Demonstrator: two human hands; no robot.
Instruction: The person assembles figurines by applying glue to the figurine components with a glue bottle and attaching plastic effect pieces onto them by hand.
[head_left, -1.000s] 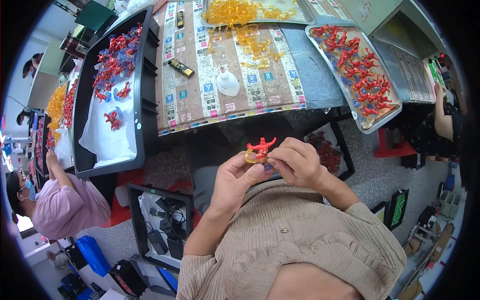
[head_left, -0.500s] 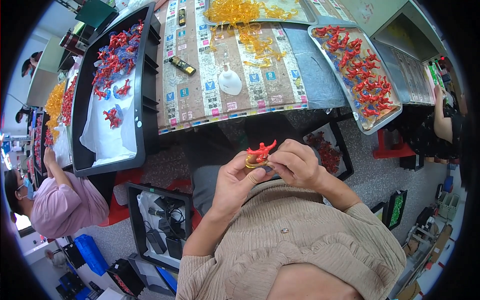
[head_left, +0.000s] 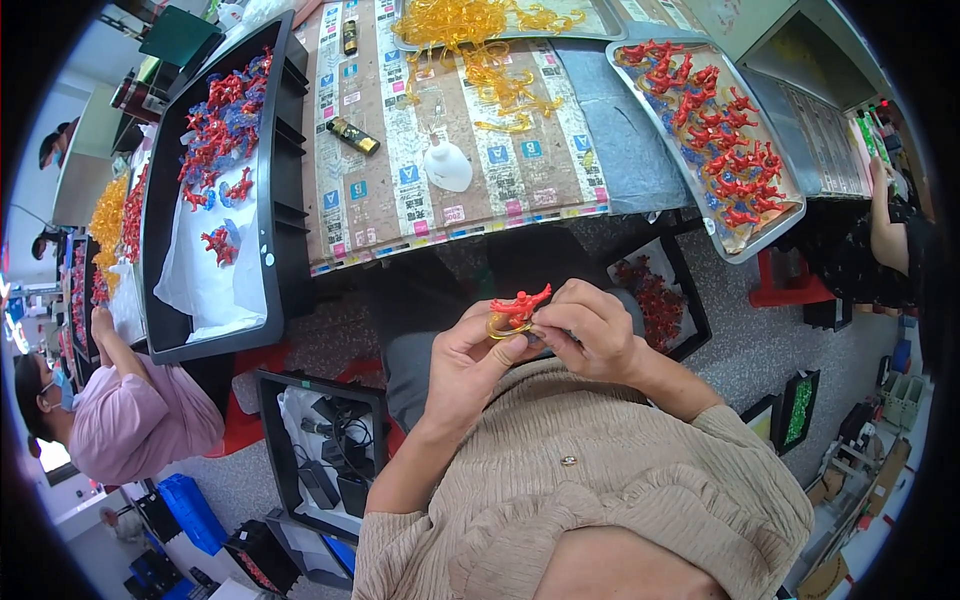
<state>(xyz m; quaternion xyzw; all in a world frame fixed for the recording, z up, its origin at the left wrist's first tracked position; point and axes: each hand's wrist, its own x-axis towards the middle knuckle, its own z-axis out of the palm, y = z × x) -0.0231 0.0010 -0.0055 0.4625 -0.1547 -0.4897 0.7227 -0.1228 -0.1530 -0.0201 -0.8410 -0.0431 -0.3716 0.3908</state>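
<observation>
The left hand and the right hand are close together, both pinched on one small red toy figure. It is up in front of the person's tummy, just off the near edge of the bench. The left thumb and fingers hold it low, by a see-through yellow loop. The right fingertips pinch its right side.

The toy looks light, stiff and a bit slick, like hard plastic. Its thin arms might snap, so the thick middle seems the best place to hold.

On the bench are a white bottle with a thin tip and a pile of yellow plastic pieces. To the left, a black tray holds red and blue figures. To the right, a metal tray holds more.
</observation>
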